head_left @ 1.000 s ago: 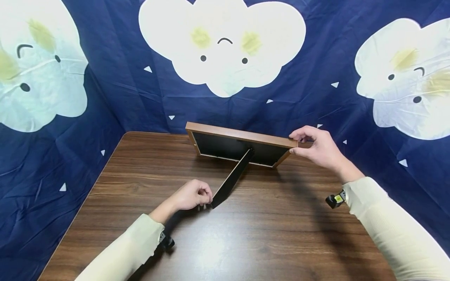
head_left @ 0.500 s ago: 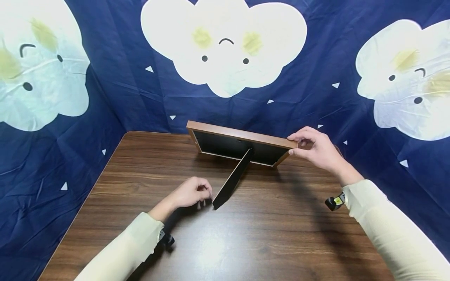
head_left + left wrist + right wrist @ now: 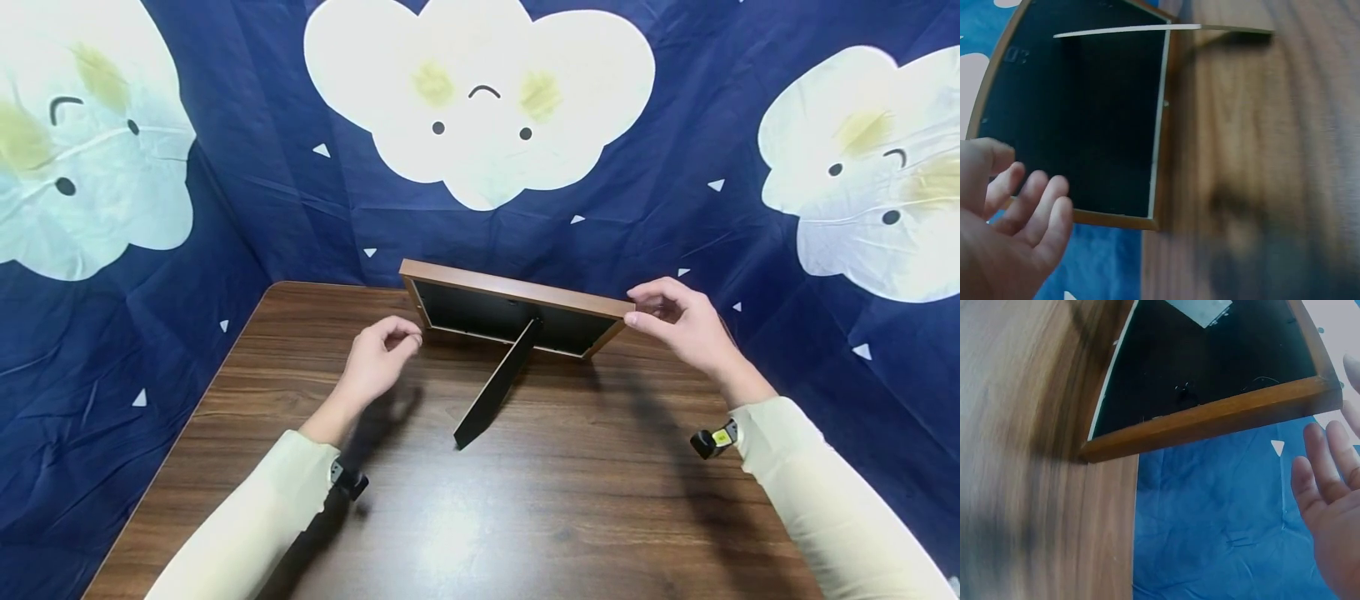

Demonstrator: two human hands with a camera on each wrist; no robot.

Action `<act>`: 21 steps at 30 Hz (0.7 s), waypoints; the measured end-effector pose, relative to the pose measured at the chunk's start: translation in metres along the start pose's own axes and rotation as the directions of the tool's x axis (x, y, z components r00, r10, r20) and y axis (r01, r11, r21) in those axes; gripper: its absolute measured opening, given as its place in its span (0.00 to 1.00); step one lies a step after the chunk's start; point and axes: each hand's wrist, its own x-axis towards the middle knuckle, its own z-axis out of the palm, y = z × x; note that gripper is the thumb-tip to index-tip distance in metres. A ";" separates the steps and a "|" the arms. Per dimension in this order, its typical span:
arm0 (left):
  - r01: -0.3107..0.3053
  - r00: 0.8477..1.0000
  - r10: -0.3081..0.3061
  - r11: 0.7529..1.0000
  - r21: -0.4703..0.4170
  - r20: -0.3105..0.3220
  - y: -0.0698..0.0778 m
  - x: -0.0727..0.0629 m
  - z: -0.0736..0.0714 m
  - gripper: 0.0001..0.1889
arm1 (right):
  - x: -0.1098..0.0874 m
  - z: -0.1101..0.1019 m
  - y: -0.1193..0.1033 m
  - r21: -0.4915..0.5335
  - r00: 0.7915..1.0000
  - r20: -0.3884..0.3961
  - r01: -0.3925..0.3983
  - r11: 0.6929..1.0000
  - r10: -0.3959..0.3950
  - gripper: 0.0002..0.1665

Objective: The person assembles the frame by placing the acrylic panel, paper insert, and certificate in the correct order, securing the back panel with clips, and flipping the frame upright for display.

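A picture frame (image 3: 517, 287) with a brown wooden border and black backing stands tilted at the far side of the table, its back toward me. Its black easel leg (image 3: 495, 396) is swung out, the tip down on the tabletop. My left hand (image 3: 371, 362) hovers beside the frame's left edge, fingers loosely bent and holding nothing. In the left wrist view its fingers (image 3: 1054, 215) overlap the lower corner of the frame. At the upper right corner, my right hand (image 3: 693, 333) has its thumb and fingertips right at the border, with relaxed fingers (image 3: 1322, 462) beside it.
The wood-grain table (image 3: 585, 500) spreads out in front of the frame. Close behind it hangs a dark blue cloth (image 3: 330, 221) with white clouds, and it continues along both sides. A small black camera is strapped to each wrist.
My left hand has left the easel leg's tip and moved up and away toward the frame's left edge. My right fingers have loosened and slid slightly rightward off the corner. The frame stays put.
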 end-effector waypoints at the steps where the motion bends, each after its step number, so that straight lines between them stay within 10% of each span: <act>1: 0.002 1.000 -0.002 1.000 -0.003 -0.025 0.002 0.003 -0.001 0.06 | -0.001 0.000 0.003 0.030 1.000 -0.008 -0.011 0.999 0.012 0.18; 11: 0.028 0.975 -0.035 0.999 -0.035 -0.219 0.019 0.026 -0.007 0.16 | -0.010 0.013 0.043 0.190 0.995 -0.088 -0.020 0.982 0.037 0.17; 21: 0.027 0.969 -0.042 0.998 -0.065 -0.244 0.030 0.043 -0.010 0.16 | -0.014 0.023 0.045 0.226 0.984 -0.170 -0.011 0.974 0.050 0.16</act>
